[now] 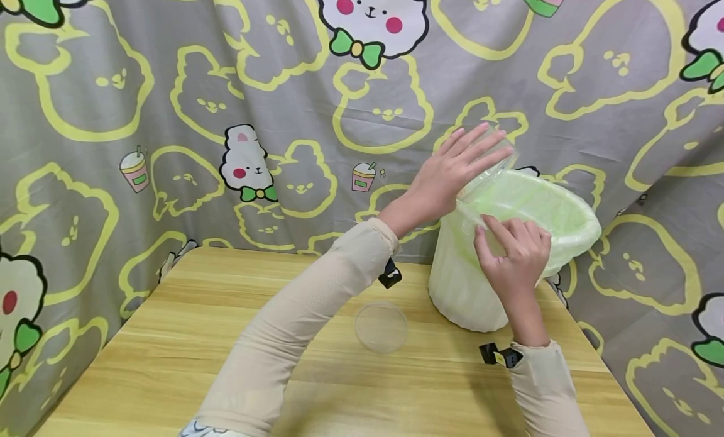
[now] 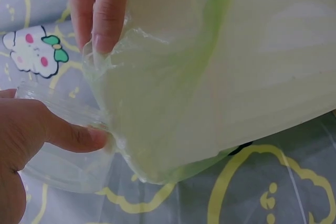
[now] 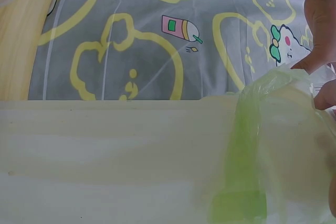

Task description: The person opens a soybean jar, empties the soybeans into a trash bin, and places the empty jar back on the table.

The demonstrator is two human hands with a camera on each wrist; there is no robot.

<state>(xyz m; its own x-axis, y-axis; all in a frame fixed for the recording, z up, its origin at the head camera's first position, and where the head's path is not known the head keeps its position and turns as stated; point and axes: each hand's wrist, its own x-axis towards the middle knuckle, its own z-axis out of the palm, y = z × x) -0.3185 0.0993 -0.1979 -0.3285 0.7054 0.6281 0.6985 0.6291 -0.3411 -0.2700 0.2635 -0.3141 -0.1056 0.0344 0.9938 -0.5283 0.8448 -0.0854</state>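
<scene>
Beige sleeves reach up from the bottom edge over the wooden worktop (image 1: 186, 336), where a small clear round lid (image 1: 381, 326) lies flat between the two forearms. Beyond it, toward the right back corner, stands a pale ribbed waste bin (image 1: 464, 286) lined with a thin green plastic bag (image 1: 532, 204) folded over its rim. The left hand (image 1: 452, 170) has its fingers held fairly straight along a clear plastic container (image 1: 491, 166), tilted at the bin's near-left rim; the left wrist view shows the thumb pressed on its clear wall, just beside the bag. The right hand (image 1: 517, 251) pinches the bag's edge at the front of the rim, fingertips curled, though how much film it grips is hard to tell. A grey cartoon-print curtain (image 1: 170, 110) hangs behind
</scene>
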